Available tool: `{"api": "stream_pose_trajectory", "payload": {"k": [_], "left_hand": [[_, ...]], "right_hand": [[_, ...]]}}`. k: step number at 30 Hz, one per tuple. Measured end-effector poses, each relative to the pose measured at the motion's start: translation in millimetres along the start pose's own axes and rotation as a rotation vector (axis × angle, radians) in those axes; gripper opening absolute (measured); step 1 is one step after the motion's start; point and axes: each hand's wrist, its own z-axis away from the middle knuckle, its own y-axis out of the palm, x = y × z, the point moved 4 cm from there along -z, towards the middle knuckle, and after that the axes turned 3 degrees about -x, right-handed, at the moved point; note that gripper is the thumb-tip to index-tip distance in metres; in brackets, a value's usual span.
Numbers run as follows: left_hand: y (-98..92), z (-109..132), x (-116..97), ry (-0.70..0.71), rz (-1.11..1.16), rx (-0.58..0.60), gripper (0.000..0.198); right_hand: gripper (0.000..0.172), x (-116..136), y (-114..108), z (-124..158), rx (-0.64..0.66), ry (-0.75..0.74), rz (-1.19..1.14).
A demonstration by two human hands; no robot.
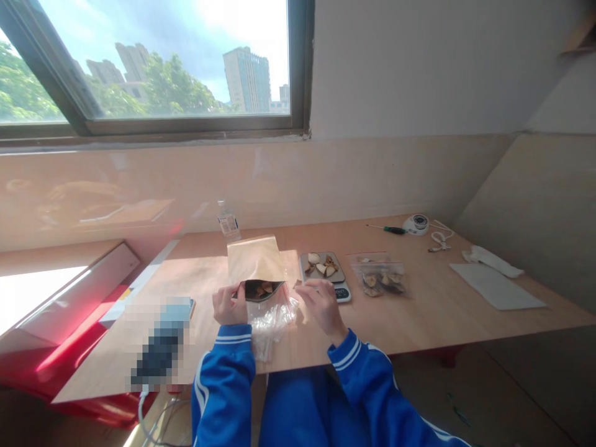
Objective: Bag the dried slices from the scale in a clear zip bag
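My left hand (231, 304) pinches the left edge of a tan paper pouch (255, 256). The pouch lies flat with its dark-lined mouth held apart toward me, and brown dried slices (263, 288) show inside. My right hand (322, 305) is just right of the mouth, its fingertips closed on a small brown dried piece (297, 284). Behind that hand stands a kitchen scale (343, 284) with several pale and brown dried slices (320, 266) on its plate. Clear plastic bags (267, 326) lie beneath the pouch mouth, between my forearms.
A zip bag of dried slices (382, 279) lies right of the scale. A water bottle (228, 222) stands behind the pouch. Toward the back right are a screwdriver (393, 230), a white dome camera (416, 224) and a white sheet (496, 287). A cabled phone (162, 341) lies left.
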Motion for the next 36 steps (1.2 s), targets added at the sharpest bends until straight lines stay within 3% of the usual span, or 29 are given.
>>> {"api": "stream_pose_trajectory", "payload": {"k": [5,9,17,22,27,36], "left_hand": [[-0.7,-2.0,1.3,-0.155,-0.042,-0.004,0.020],[-1.8,-3.6,-1.0,-0.163,-0.043,0.007,0.022],[-0.3,-2.7,0.2,-0.163,-0.051,0.021,0.021],[2.1,-1.4,12.7,-0.193,-0.075,0.038,0.019],[1.0,-2.2,22.9,-0.249,-0.108,0.038,0.013],[-1.4,-0.6,37.5,-0.539,-0.045,-0.092,0.010]], "right_hand": [[0.017,-47.1,1.2,-6.6,0.110,0.069,0.154],[0.018,-64.6,-5.2,-3.9,0.127,0.075,0.234],[0.019,-68.9,-44.3,21.6,-0.040,0.174,0.162],[0.045,-82.6,-55.1,35.1,-0.179,0.319,0.164],[0.044,-82.8,-53.4,36.8,-0.144,0.319,0.094],[0.047,-81.6,-56.4,36.6,-0.161,0.383,0.091]]}}
